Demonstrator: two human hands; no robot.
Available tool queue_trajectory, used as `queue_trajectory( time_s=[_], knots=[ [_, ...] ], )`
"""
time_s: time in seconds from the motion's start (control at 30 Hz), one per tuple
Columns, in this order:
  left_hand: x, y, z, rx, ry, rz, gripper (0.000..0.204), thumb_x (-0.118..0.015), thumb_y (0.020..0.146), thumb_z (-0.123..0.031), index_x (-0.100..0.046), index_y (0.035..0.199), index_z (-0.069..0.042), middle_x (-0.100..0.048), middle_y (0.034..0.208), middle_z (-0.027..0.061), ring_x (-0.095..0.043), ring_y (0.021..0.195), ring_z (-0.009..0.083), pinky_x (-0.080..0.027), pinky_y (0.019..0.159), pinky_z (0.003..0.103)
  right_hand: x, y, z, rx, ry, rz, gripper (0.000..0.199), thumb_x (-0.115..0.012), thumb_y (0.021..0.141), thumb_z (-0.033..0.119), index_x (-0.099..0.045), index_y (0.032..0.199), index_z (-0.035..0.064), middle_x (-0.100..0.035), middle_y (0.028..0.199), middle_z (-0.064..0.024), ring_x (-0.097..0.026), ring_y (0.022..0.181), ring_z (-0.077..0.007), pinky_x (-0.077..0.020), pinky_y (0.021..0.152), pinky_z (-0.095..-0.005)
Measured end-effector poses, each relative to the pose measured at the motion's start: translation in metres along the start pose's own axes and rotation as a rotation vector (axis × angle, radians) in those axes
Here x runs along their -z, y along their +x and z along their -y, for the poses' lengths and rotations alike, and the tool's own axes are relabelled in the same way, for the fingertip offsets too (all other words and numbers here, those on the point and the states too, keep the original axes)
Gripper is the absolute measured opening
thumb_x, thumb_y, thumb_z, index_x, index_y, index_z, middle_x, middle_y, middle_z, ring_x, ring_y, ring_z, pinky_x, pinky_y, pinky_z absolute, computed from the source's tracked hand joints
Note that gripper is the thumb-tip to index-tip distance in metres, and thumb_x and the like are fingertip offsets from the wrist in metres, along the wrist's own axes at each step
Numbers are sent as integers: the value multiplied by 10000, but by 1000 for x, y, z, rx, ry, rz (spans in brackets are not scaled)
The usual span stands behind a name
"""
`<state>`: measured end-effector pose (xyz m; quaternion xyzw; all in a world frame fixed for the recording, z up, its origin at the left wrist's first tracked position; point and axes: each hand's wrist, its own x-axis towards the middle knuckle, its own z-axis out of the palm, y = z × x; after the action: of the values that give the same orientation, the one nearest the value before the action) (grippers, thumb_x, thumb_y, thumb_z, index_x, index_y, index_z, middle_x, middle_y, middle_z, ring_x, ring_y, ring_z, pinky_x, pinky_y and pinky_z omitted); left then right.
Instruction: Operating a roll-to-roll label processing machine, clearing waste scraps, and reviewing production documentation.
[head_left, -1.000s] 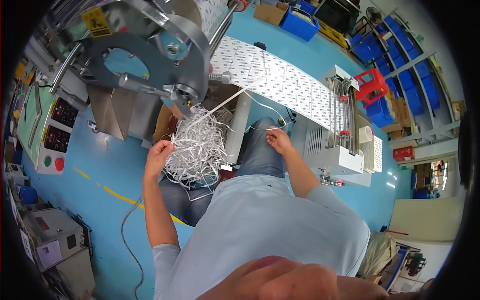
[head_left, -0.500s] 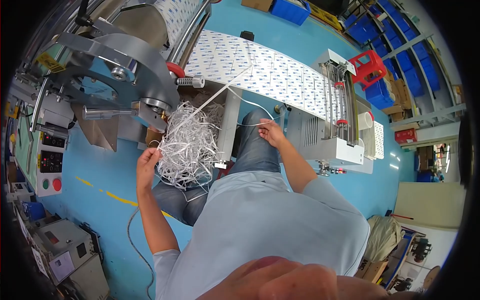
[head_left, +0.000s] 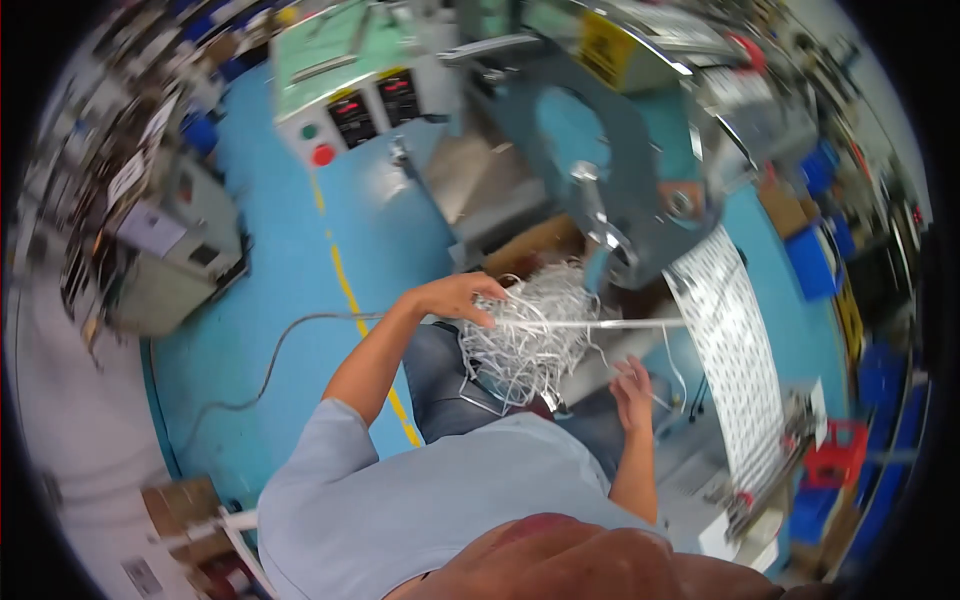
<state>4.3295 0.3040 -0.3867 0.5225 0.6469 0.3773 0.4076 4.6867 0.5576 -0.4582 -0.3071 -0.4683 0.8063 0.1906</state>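
A tangled heap of thin white strips (head_left: 530,350) lies in front of me, above my lap. My left hand (head_left: 460,298) is at its left edge, fingers and thumb curled round some of the strips. From beside that thumb, a straight pale strip (head_left: 600,323) runs right across the heap toward the printed white sheet (head_left: 725,350). To the right of the heap my right hand (head_left: 632,392) is raised with its fingers apart. A loose strip (head_left: 682,375) curves down close beside it; motion blur hides whether they touch.
Above the heap stands a machine with a grey ring-shaped plate (head_left: 640,180). A control box (head_left: 345,110) with red and green buttons is at the upper left. A cable (head_left: 285,345) trails over the blue floor. A red stool (head_left: 835,455) stands at the right.
My view has swung left, so the scene looks turned. My left hand has moved onto the heap's edge. My right hand has come nearer the heap, its pinch on the strip now loosened.
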Motion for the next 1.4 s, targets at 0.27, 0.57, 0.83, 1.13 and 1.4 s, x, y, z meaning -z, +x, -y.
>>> queue_trajectory(
  time_s=[0.27,0.57,0.83,1.13,1.4],
  knots=[
    [77,-93,-21,186,98,-170,741,-797,659,-292,-461,1296,-115,-476,1289,85,-423,1220,232,-368,1005,383,-1,-2,-10,60,-22,-43,443,-599,850,76,-451,1267,82,-592,1076,-75,-577,783,-130,-490,670,-248],
    [138,-94,-45,29,1223,-1370,451,-759,639,-188,-573,1024,-44,-479,1183,209,-493,1046,372,-426,848,418,23,-10,-9,13,66,-118,472,-618,834,73,-429,1266,47,-585,1095,-98,-584,801,-148,-488,704,-250],
    [141,-49,-33,428,1601,-1196,450,-677,764,-383,-618,1038,-31,-484,1238,230,-477,1131,376,-402,938,428,87,37,20,-51,25,-100,420,-616,846,127,-466,1237,91,-591,1070,-39,-559,835,-114,-468,749,-250],
    [11,80,-32,-52,880,-1049,264,-639,833,-206,-606,1016,-19,-615,1048,141,-565,1020,291,-430,898,379,146,2,22,-40,73,-242,434,-618,818,48,-479,1227,81,-582,1089,-23,-533,735,-79,-443,667,-216],
    [-230,263,-145,-161,120,-296,464,-588,858,-261,-476,1206,25,-466,1279,212,-443,1207,290,-333,1011,363,169,-16,23,-58,37,-204,434,-612,822,40,-471,1232,66,-575,1101,-48,-526,747,-87,-438,667,-220]
  ],
)
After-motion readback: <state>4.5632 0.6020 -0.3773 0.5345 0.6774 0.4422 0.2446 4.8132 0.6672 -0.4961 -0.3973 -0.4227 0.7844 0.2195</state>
